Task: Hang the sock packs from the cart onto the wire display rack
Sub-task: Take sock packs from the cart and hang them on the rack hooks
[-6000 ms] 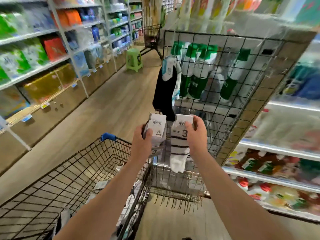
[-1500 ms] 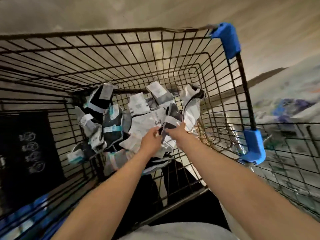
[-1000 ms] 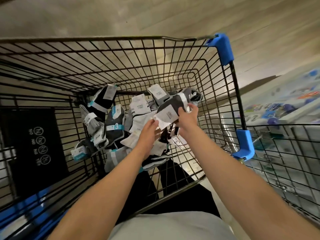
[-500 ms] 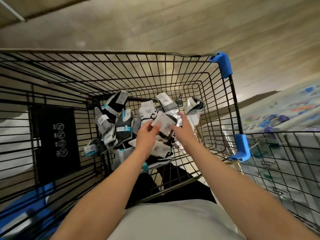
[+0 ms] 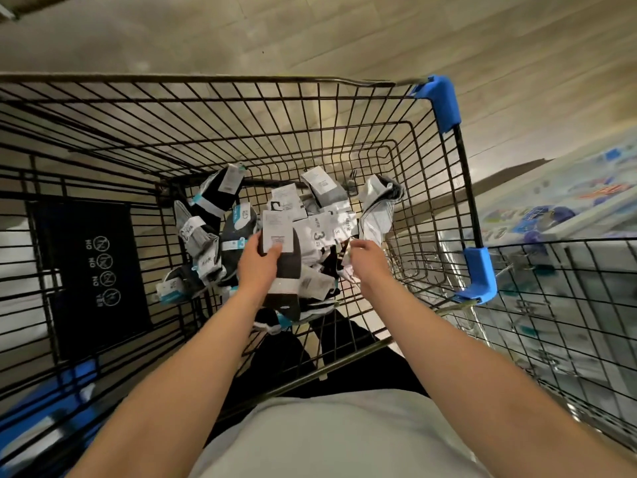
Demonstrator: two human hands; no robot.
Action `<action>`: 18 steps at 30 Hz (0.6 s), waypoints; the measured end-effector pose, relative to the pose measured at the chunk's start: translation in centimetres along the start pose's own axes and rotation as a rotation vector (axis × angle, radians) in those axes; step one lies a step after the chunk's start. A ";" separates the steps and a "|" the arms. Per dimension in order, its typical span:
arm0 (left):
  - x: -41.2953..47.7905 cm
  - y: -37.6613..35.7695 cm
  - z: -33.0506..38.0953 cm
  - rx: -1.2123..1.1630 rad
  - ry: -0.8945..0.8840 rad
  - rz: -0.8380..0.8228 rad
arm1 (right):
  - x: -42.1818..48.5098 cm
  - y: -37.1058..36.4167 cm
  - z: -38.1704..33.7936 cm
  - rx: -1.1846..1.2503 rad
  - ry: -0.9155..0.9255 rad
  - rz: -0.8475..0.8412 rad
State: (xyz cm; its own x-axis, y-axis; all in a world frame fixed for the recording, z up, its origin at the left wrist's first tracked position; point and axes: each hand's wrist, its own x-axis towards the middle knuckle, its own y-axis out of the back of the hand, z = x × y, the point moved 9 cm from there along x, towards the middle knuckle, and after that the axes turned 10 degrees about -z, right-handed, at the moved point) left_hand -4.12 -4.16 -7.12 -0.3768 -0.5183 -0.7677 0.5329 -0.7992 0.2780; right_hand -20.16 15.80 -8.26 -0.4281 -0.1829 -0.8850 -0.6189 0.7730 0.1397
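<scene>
I look down into a black wire shopping cart with blue corner caps. Several sock packs in black, grey and white with paper labels lie heaped on its bottom. My left hand grips a dark grey sock pack by its white label, thumb across the card. My right hand is down in the heap beside it, its fingers curled onto a white pack; how firmly it holds is unclear. The wire display rack shows as a grid at the right edge.
A black sign panel with white icons hangs on the cart's left wall. Wood-look floor lies beyond the cart. Shelved goods show blurred at the right behind the rack. My light shirt fills the bottom of the view.
Six seconds ago both hands hung packs on the rack. Since then they have reached into the cart; the dark grey pack passed into my left hand and my right hand dropped back to the heap.
</scene>
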 end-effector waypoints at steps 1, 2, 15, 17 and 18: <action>0.3 0.3 -0.3 0.028 0.006 0.002 | 0.4 0.9 0.1 -0.005 -0.007 0.055; 0.5 0.2 -0.5 0.038 0.004 -0.015 | 0.9 1.2 0.3 -0.016 -0.017 0.073; 3.0 -5.1 -1.8 0.106 -0.010 -0.175 | 6.2 -1.9 3.0 -0.013 -0.129 0.115; 3.5 -5.8 -1.2 0.126 -0.023 -0.187 | 6.4 -0.2 3.0 0.007 -0.135 0.206; 3.8 -6.2 -0.9 0.140 -0.033 -0.193 | 6.5 0.8 3.0 -0.020 -0.154 0.249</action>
State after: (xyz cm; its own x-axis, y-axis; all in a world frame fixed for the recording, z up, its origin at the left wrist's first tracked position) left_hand -8.19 -0.92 -12.27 -0.4871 -0.3597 -0.7958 0.3391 -0.9176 0.2072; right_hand -21.44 17.03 -15.27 -0.4649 0.1065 -0.8790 -0.5204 0.7703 0.3685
